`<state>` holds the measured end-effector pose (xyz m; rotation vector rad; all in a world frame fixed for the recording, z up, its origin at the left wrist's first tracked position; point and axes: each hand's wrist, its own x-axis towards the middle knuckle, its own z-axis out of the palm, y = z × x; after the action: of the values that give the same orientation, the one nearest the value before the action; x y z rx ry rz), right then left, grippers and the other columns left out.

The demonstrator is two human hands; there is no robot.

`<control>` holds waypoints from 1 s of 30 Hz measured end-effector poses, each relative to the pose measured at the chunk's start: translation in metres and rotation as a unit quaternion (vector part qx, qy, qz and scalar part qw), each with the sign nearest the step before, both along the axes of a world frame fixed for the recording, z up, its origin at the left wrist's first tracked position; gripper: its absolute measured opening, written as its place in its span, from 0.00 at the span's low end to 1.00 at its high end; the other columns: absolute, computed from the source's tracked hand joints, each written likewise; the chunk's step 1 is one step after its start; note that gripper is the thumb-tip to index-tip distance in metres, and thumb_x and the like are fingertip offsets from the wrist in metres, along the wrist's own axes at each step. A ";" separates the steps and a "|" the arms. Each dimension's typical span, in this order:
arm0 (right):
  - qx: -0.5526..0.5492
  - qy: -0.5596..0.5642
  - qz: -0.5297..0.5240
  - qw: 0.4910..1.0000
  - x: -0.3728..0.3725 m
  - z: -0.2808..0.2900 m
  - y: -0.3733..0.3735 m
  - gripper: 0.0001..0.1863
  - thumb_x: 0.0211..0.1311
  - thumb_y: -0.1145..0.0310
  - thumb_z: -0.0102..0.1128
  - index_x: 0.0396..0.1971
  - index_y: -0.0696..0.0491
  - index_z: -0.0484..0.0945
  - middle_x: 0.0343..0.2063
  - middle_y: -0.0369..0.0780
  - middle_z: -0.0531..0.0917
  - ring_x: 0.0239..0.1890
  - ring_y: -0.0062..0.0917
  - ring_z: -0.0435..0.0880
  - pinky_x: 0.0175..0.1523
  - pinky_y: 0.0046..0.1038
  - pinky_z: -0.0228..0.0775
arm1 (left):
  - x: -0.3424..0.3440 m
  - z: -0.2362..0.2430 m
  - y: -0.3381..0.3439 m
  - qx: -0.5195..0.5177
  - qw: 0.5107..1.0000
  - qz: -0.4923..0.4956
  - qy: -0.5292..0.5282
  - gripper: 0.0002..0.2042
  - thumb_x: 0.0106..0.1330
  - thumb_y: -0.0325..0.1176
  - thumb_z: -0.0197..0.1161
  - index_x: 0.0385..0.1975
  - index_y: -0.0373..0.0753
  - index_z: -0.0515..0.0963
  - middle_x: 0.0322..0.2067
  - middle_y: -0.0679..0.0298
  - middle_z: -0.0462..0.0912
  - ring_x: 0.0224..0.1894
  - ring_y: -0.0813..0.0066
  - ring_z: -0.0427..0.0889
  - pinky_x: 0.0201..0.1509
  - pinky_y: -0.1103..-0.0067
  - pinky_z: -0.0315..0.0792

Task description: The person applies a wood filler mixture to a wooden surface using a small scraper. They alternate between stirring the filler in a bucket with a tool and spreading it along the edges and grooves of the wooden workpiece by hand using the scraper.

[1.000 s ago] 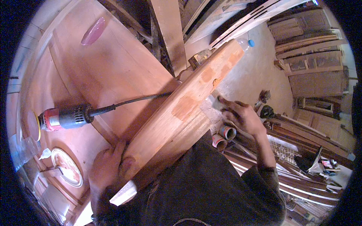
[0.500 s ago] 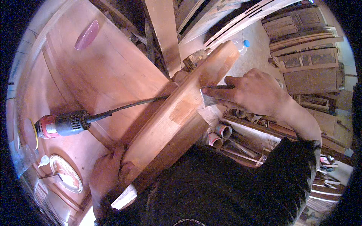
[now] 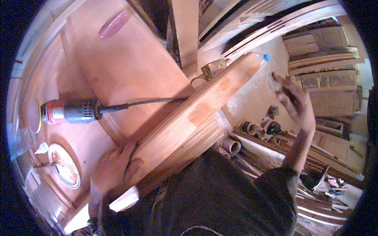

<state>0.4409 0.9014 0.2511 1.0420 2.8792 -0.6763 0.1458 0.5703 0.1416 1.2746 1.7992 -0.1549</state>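
A long wooden beam (image 3: 173, 133) slants from near my body up to the far right. Orange-brown filler-like patches (image 3: 201, 113) mark its pale upper face. My left hand (image 3: 110, 169) is wrapped around the beam's near end. Off the beam's right side, my right hand (image 3: 293, 100) is raised and smeared by motion. Between its fingertips is a small, thin, pale flat scraper (image 3: 273, 83), not touching the wood. To the left, a round plate (image 3: 73, 161) bears orange-brown paste, with a flat spatula-like piece (image 3: 46, 169) lying across its edge.
On the panel-like surface (image 3: 141, 59) at left lies a red and black power tool (image 3: 75, 111); its cord (image 3: 145, 101) runs toward the beam. A purple-pink oval (image 3: 113, 24) is farther back. A blue-capped bottle (image 3: 266, 58), cans (image 3: 233, 146) and stacked wooden panels (image 3: 328, 78) are to the right.
My right hand has lifted off the beam with the scraper and swung right. My left hand keeps its hold on the near end. The whole view has shifted slightly.
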 end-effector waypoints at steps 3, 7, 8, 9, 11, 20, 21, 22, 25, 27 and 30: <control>-0.040 0.044 -0.040 0.997 0.036 -0.038 -0.024 0.27 0.67 0.58 0.59 0.59 0.59 0.73 0.50 0.44 0.81 0.44 0.25 0.78 0.52 0.29 0.69 | 0.004 0.007 -0.001 0.095 0.995 0.030 -0.002 0.28 0.69 0.51 0.54 0.60 0.37 0.65 0.34 0.44 0.82 0.39 0.39 0.81 0.43 0.53 0.75; -0.108 0.119 -0.085 0.983 0.055 -0.089 -0.057 0.29 0.64 0.59 0.61 0.60 0.61 0.72 0.49 0.42 0.81 0.37 0.22 0.76 0.46 0.25 0.69 | -0.001 -0.001 -0.012 0.120 0.993 0.012 -0.016 0.28 0.68 0.52 0.55 0.59 0.37 0.66 0.36 0.44 0.82 0.39 0.40 0.81 0.43 0.55 0.76; -0.090 0.111 -0.058 0.988 0.048 -0.092 -0.060 0.28 0.63 0.62 0.62 0.60 0.60 0.72 0.44 0.42 0.81 0.33 0.22 0.76 0.42 0.25 0.69 | 0.001 0.003 -0.009 0.109 0.994 0.007 0.001 0.28 0.68 0.52 0.55 0.59 0.37 0.66 0.36 0.43 0.81 0.39 0.40 0.81 0.43 0.55 0.76; -0.072 0.103 -0.030 0.992 0.040 -0.095 -0.063 0.28 0.62 0.64 0.63 0.61 0.58 0.72 0.39 0.42 0.81 0.29 0.22 0.75 0.38 0.25 0.70 | 0.003 0.007 -0.006 0.098 0.995 0.001 0.018 0.28 0.68 0.52 0.55 0.59 0.37 0.66 0.37 0.43 0.81 0.39 0.40 0.81 0.44 0.55 0.76; -0.044 0.036 -0.008 0.998 0.022 -0.083 -0.072 0.28 0.61 0.67 0.65 0.61 0.55 0.73 0.30 0.42 0.81 0.25 0.23 0.75 0.33 0.26 0.70 | 0.003 0.006 -0.005 0.089 0.996 0.012 0.012 0.28 0.68 0.52 0.55 0.59 0.37 0.66 0.38 0.43 0.81 0.40 0.40 0.81 0.44 0.55 0.76; 0.197 -0.184 0.201 0.942 -0.021 -0.044 -0.062 0.30 0.59 0.50 0.60 0.64 0.31 0.70 0.23 0.38 0.76 0.19 0.34 0.79 0.27 0.37 0.74 | 0.007 0.005 0.000 0.072 0.997 0.021 0.026 0.30 0.68 0.50 0.55 0.64 0.40 0.61 0.35 0.42 0.82 0.38 0.38 0.81 0.44 0.53 0.75; 0.200 -0.187 0.216 0.937 -0.022 -0.045 -0.057 0.29 0.60 0.51 0.60 0.64 0.30 0.70 0.24 0.38 0.77 0.19 0.35 0.79 0.27 0.37 0.74 | 0.010 0.008 0.001 0.052 0.997 0.034 0.035 0.30 0.68 0.50 0.55 0.65 0.40 0.60 0.35 0.41 0.82 0.38 0.38 0.81 0.44 0.53 0.75; 0.204 -0.190 0.232 0.932 -0.021 -0.047 -0.051 0.29 0.60 0.51 0.59 0.64 0.30 0.70 0.24 0.38 0.77 0.19 0.35 0.79 0.27 0.37 0.74 | 0.011 0.012 0.002 0.048 0.997 0.037 0.037 0.30 0.68 0.50 0.55 0.65 0.40 0.60 0.35 0.41 0.82 0.39 0.37 0.81 0.45 0.53 0.75; 0.200 -0.225 0.222 0.928 -0.017 -0.043 -0.020 0.27 0.62 0.54 0.59 0.63 0.32 0.71 0.24 0.39 0.78 0.20 0.37 0.79 0.29 0.38 0.75 | 0.012 0.015 0.003 0.041 0.998 0.036 0.045 0.30 0.69 0.50 0.55 0.66 0.41 0.60 0.34 0.40 0.82 0.39 0.37 0.81 0.45 0.53 0.75; 0.232 -0.274 0.171 0.918 -0.004 -0.041 0.019 0.26 0.62 0.57 0.60 0.61 0.35 0.73 0.26 0.41 0.79 0.23 0.38 0.81 0.31 0.38 0.76 | 0.014 0.013 0.000 0.039 0.997 0.024 0.060 0.30 0.69 0.50 0.55 0.66 0.41 0.60 0.34 0.40 0.82 0.39 0.37 0.81 0.45 0.52 0.75; 0.229 -0.224 0.085 0.943 0.013 -0.021 0.044 0.22 0.63 0.59 0.58 0.58 0.36 0.76 0.30 0.44 0.82 0.29 0.41 0.83 0.36 0.41 0.76 | 0.008 0.007 -0.002 0.045 0.998 0.019 0.038 0.31 0.68 0.50 0.55 0.66 0.41 0.59 0.33 0.40 0.82 0.38 0.37 0.81 0.45 0.52 0.75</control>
<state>0.4544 0.9456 0.2305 0.8179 2.7082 0.2347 0.1542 0.5684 0.1483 1.3123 1.9143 -0.1027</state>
